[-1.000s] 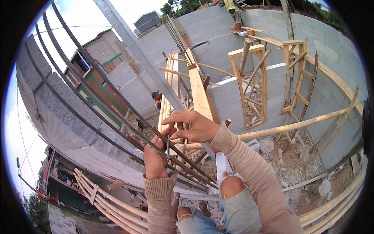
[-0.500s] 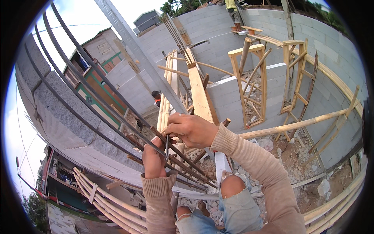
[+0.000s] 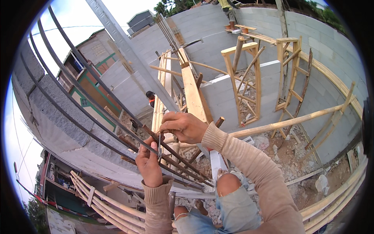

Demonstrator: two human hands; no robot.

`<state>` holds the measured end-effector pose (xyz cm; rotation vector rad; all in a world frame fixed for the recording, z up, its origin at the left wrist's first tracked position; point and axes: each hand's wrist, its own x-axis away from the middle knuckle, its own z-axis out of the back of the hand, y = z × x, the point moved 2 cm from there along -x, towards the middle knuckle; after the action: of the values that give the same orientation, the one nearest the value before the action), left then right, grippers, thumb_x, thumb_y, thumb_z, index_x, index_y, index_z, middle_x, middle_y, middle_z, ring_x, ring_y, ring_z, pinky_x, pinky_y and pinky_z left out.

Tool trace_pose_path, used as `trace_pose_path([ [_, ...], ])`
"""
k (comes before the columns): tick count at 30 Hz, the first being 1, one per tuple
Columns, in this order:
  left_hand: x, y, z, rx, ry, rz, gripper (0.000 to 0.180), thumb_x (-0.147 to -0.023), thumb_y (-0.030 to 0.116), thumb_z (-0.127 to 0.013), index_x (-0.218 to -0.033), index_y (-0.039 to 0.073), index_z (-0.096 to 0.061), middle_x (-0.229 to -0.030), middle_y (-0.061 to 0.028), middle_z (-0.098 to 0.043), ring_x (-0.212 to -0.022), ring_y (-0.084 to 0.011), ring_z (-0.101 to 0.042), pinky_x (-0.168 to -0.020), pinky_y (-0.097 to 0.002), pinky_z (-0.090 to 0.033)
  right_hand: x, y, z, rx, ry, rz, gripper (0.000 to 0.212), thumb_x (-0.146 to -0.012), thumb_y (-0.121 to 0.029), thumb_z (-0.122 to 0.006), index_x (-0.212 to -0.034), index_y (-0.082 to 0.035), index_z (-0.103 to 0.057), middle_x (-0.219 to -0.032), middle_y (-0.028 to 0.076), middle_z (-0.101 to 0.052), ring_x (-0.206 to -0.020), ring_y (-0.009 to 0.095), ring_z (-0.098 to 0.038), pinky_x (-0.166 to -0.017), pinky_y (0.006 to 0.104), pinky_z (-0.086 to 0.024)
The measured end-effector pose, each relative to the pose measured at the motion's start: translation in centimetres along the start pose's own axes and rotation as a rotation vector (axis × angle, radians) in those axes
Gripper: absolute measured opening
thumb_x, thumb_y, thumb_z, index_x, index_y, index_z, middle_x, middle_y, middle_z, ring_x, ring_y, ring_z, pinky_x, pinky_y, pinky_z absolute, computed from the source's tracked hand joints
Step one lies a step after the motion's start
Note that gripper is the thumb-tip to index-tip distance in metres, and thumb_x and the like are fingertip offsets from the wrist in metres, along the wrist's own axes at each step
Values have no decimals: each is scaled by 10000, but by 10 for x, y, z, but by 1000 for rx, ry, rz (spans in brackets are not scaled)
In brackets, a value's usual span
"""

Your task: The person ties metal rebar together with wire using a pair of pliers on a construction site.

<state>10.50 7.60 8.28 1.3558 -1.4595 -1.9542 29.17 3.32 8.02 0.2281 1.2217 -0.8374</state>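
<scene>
Several long dark rebar rods [image 3: 102, 90] run from the upper left down to the masonry near my knees. My left hand [image 3: 150, 165] is closed around one rod, its thumb raised beside a thin bent steel stirrup [image 3: 160, 145]. This stirrup crosses the rods; whether it wraps all of them I cannot tell. From above, my right hand [image 3: 184, 127] pinches the stirrup's upper end between thumb and fingers. Its fingertips are partly hidden behind the knuckles.
A block wall [image 3: 64, 103] rises along my left. Ahead lie a metal post [image 3: 130, 52], a wooden plank [image 3: 193, 95] and bamboo poles [image 3: 288, 126]. Wooden frames [image 3: 258, 84] stand right, above rubble. One co-worker [image 3: 150, 97] is below, another [image 3: 229, 11] at the far wall.
My left hand has turned, so its thumb and fingers now show on the rod. My right hand stays at the stirrup's upper end. The whole view has shifted slightly.
</scene>
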Motion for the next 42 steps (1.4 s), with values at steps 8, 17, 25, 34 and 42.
trace_pose_path([
  [8, -10, -2, 1, -76, 58, 159, 232, -990, 84, -617, -1174, -57, -611, -1120, -89, -691, -1027, -129, -633, -879, -250, -485, 3, 5, -1, -85, 50, -21, 169, -842, 40, -670, -996, -29, -670, -928, 97, -624, -860, 295, -645, -747, 387, -515],
  [17, -11, 3, -1, -9, -30, 171, 233, -969, 12, -598, -1193, -53, -608, -1112, -123, -702, -1016, -159, -669, -878, -255, -514, 7, 2, 0, -66, 62, -85, 128, -874, -35, -647, -984, -84, -690, -925, 55, -627, -846, 263, -663, -738, 367, -535],
  [25, -18, 1, 0, 34, -32, 158, 286, -969, -32, -570, -1252, -70, -580, -1144, -142, -672, -1054, -216, -665, -908, -265, -546, 14, -11, 8, 35, 57, -194, 285, -901, -96, -650, -1183, -128, -672, -1041, 75, -640, -881, 270, -671, -779, 381, -549],
  [34, -22, -15, 6, 9, -114, 143, 367, -1026, 66, -520, -1363, -78, -507, -1320, -222, -594, -1227, -276, -595, -1096, -357, -480, 311, -105, 70, 518, 166, -1107, 511, -926, -259, -666, -1351, -19, -513, -1164, 160, -581, -993, 330, -616, -881, 412, -510],
  [42, -30, 2, 18, -61, 10, 188, 414, -1056, 103, -403, -1428, -76, -442, -1460, -210, -487, -1374, -278, -467, -1209, -387, -331, 500, -399, 34, 962, -324, -2074, 811, -831, -460, -724, -1412, -15, -375, -1354, 217, -427, -1281, 406, -405, -1012, 549, -371],
])
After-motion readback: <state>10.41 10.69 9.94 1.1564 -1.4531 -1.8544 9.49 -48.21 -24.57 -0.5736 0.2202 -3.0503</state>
